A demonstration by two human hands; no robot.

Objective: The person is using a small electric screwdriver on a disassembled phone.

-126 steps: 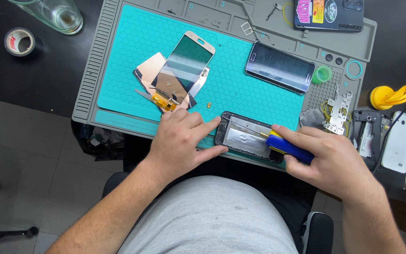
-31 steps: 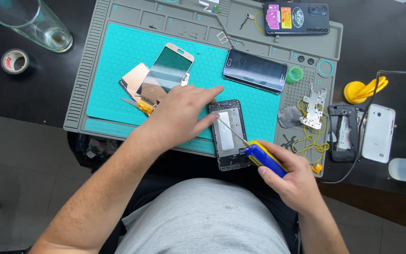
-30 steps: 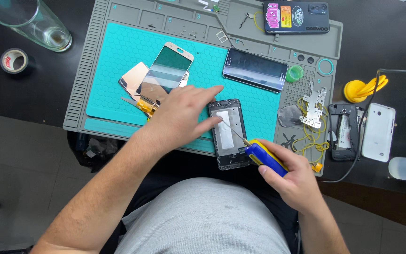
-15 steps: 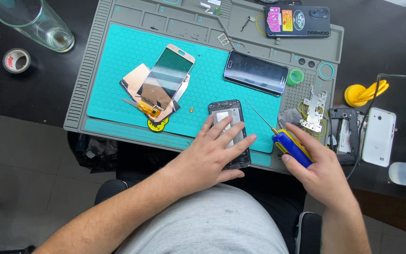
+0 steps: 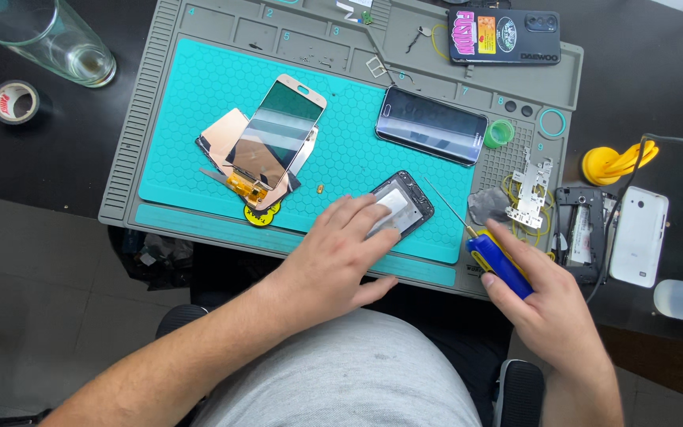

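Head view. My left hand lay flat and open, fingers spread, pressing down on the opened phone, which sat at the near edge of the teal mat, tilted and partly hidden under my fingers. My right hand was closed around a blue-handled screwdriver (its thin shaft pointed up and left toward the phone, tip just beside it but apart). Farther back on the mat lay a dark phone and, to the left, a gold-rimmed screen resting on loose plates. A metal bracket lay on the grey tray to the right; a white phone sat beyond it. A glass and a tape roll stood at the far left.
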